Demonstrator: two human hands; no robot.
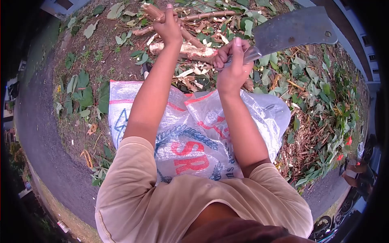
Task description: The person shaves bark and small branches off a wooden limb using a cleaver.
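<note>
My left hand (168, 30) is closed around a thick brown branch (153, 13), which slants down to the right. The branch's lower end reaches a chopped log (184, 50) with bark stripped off in places. In my right hand (235, 67) is the handle of a cleaver (293, 30). Its broad grey blade points up and to the right, apart from the branch. A white woven sack (170, 117) with red and blue print covers my lap. Pale wood chips (194, 77) lie between the log and the sack.
Another thin branch (208, 15) lies behind the log. Cut leaves and twigs (320, 117) heap up on the right, with more leaves (83, 95) on the left soil. A paved path (44, 133) curves along the left. A motorcycle (324, 224) stands at the lower right.
</note>
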